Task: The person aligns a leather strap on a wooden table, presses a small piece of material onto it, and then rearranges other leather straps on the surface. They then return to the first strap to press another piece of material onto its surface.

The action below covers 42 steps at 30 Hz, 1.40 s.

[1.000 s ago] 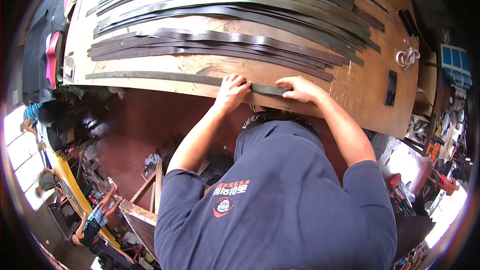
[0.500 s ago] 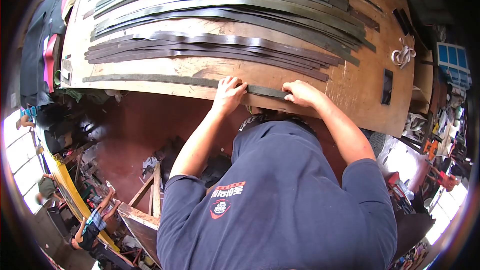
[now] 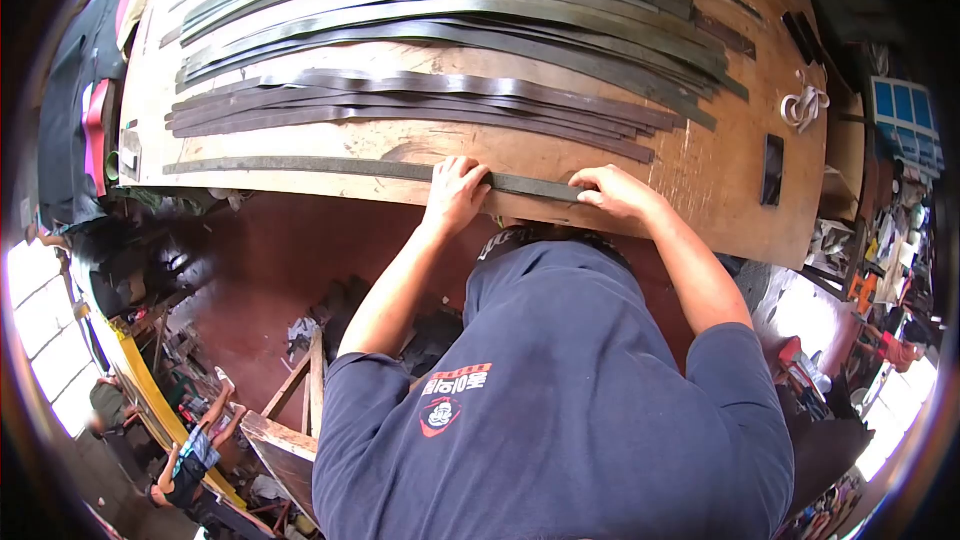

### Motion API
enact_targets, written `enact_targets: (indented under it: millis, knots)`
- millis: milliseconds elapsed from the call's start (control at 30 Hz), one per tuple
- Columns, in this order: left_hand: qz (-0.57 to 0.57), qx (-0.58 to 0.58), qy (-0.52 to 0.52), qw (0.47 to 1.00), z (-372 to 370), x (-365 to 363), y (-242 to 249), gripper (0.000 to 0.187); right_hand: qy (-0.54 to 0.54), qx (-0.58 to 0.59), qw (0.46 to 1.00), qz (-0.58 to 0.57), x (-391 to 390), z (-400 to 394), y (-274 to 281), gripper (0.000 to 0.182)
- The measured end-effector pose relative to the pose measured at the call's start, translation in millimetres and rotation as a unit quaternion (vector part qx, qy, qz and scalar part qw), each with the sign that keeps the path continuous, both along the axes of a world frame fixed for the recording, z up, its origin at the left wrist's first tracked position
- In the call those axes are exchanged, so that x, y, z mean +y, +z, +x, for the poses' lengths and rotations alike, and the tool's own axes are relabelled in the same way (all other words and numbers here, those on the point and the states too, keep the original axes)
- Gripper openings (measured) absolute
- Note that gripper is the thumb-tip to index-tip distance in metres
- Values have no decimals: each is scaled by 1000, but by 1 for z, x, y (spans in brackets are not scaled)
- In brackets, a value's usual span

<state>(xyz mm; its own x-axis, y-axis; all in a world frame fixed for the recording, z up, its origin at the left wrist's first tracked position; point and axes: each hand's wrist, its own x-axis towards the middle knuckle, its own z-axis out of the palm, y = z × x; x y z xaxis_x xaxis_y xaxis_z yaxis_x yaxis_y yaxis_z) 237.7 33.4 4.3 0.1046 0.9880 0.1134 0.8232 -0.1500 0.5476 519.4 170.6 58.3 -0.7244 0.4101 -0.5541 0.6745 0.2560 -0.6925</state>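
Both bare arms reach forward, elbows kinda out to the sides. Left hand [image 3: 458, 196] is palm-down with fingers bent, right hand [image 3: 615, 192] near it, fingers angled inward.

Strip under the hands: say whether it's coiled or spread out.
Spread out. The strip lies lengthwise along the table's near edge, left hand and right hand on it.

A looped white cord [image 3: 803, 109] lies near a flat black rectangle [image 3: 772, 170] on the counter [image 3: 715, 165]; a person [image 3: 190, 458] is beside a yellow beam [image 3: 150, 386].
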Motion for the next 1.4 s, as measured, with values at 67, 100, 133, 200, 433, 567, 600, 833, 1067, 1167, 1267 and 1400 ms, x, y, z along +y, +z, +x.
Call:
enact_targets:
  millis: [67, 100, 133, 200, 433, 567, 600, 833, 1067, 1167, 1267, 1400]
  knots:
    - [-22, 0, 59, 998, 7, 1, 3, 34, -29, 2, 999, -17, -1, 2, -1, 30]
    - [-23, 0, 57, 998, 9, 2, 6, 34, -37, 9, 999, -29, -1, 4, -4, 30]
    - [-35, 1, 30, 999, 11, 5, 11, 35, -44, 16, 998, -40, -1, 5, -7, 30]
    - [-38, -7, -7, 999, 18, 9, 14, 38, -47, 11, 998, -48, -1, 6, -11, 30]
    - [-15, -16, -73, 997, 30, 18, 0, 30, -73, 8, 995, -62, -3, 7, -10, 28]
    - [7, -20, -73, 997, 31, 17, -4, 27, -86, 4, 994, -65, -4, 7, -10, 29]
    - [10, -20, -73, 997, 31, 17, -4, 26, -88, 1, 994, -67, -4, 8, -11, 28]
    - [15, -27, -74, 997, 32, 17, -2, 25, -106, 31, 992, -65, -8, 12, -24, 29]
    - [15, -37, -73, 997, 32, 17, -3, 25, -106, 53, 992, -52, -9, 12, -26, 28]
    - [10, -27, -75, 997, 32, 18, -3, 26, -115, 52, 990, -58, -9, 13, -27, 29]
    - [16, -22, -81, 996, 32, 18, -4, 28, -116, 46, 991, -55, -9, 12, -24, 29]
    - [8, -23, -78, 997, 35, 20, 5, 31, -118, 52, 990, -61, -10, 11, -24, 29]
